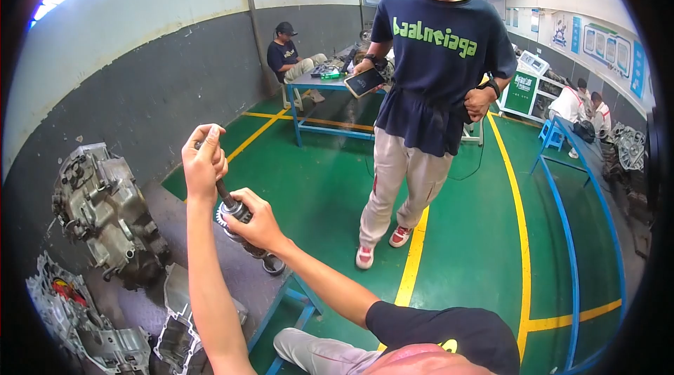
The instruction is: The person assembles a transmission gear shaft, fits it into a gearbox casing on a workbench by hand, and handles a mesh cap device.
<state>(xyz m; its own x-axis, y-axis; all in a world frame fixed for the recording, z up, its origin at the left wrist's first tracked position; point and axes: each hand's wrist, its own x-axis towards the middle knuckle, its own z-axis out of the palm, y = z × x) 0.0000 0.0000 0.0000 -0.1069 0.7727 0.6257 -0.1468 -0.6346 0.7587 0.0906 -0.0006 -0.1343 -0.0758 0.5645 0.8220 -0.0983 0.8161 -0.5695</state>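
I hold a dark metal gear shaft at a tilt over the grey bench, to the left of my body. The fingers of my left hand are closed round its thin upper end. Lower down, my right hand wraps the thicker part, next to a toothed gear. Part of the shaft is hidden by my right fingers. Close to its lower end is a round metal ring near the bench edge; whether the two touch I cannot tell.
A large metal gearbox housing and opened casing halves lie at left. In front of me stands a person with a phone. Another sits by a far blue table. A blue-framed bench runs along the right.
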